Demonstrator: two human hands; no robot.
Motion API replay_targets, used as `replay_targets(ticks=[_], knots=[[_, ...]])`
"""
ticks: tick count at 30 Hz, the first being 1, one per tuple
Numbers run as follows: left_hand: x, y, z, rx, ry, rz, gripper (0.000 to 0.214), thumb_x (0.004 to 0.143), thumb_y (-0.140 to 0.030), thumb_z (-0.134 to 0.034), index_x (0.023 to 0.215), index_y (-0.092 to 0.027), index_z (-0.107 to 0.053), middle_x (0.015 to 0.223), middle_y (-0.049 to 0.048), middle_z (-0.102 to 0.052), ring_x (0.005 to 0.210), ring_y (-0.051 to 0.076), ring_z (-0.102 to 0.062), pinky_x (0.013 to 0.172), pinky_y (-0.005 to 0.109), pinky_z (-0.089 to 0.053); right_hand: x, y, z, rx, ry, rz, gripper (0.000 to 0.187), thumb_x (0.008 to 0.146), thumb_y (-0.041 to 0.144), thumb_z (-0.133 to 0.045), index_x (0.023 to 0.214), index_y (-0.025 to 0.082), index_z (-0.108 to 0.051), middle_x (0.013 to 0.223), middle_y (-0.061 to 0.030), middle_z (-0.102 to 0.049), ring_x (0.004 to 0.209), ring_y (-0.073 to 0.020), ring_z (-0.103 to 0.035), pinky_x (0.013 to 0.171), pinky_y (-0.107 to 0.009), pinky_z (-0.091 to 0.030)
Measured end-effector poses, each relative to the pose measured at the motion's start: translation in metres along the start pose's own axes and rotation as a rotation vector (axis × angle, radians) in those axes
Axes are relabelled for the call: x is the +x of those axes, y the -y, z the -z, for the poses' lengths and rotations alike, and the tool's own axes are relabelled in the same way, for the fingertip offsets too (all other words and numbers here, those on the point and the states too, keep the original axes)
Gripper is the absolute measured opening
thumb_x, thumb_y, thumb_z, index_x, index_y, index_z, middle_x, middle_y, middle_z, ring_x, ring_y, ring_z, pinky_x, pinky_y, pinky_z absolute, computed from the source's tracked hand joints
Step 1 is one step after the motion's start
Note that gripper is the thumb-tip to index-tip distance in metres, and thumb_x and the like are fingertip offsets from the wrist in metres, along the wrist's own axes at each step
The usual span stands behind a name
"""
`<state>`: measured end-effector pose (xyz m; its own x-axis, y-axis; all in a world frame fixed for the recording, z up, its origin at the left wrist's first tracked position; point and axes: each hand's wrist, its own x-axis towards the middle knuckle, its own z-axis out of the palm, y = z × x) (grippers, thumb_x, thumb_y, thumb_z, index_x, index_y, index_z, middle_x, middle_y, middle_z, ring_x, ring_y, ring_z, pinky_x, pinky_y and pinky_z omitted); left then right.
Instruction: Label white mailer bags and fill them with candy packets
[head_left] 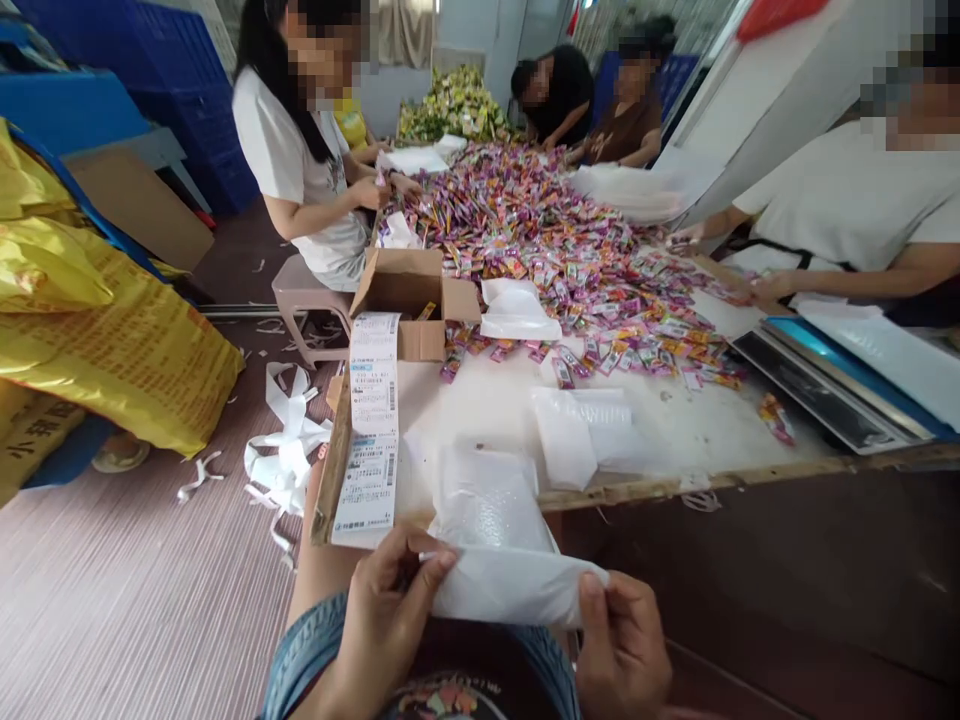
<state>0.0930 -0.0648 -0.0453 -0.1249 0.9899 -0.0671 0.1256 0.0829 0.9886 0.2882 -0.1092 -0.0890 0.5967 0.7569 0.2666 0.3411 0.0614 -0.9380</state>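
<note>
A white mailing bag (491, 505) lies partly on the near table edge, its flap end stretched towards me over my lap. My left hand (394, 600) pinches the left corner of that end between thumb and fingers. At the opposite corner my right hand (622, 635) grips the bag the same way. What the bag contains is hidden. Left of it, a strip of printed shipping labels (367, 440) runs along the table edge. Another white bag (585, 425) rests on the table just beyond, to the right.
An open cardboard box (412, 300) stands behind the labels, near a white bag (517, 308). Small purple packets (525, 215) are heaped across the table (480, 390). Co-workers sit around it. Right is a stack of flat bags (832, 380); paper scraps (289, 440) litter the floor.
</note>
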Motion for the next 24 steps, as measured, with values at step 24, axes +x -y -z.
replay_targets(ticks=[24], knots=[[-0.008,0.058,-0.003,-0.28,0.14,0.553,0.035,0.064,-0.041,-0.082,0.076,-0.018,-0.058,0.067,-0.0036,-0.062,0.056,0.009,-0.051,0.053,0.019,-0.039,-0.02,-0.049,0.024,0.499,0.304,-1.066,0.05,0.057,0.038,-0.088,0.095,0.015,-0.063,0.077,-0.0049,-0.071,0.066,-0.0179,-0.066,0.062,-0.027,-0.052]])
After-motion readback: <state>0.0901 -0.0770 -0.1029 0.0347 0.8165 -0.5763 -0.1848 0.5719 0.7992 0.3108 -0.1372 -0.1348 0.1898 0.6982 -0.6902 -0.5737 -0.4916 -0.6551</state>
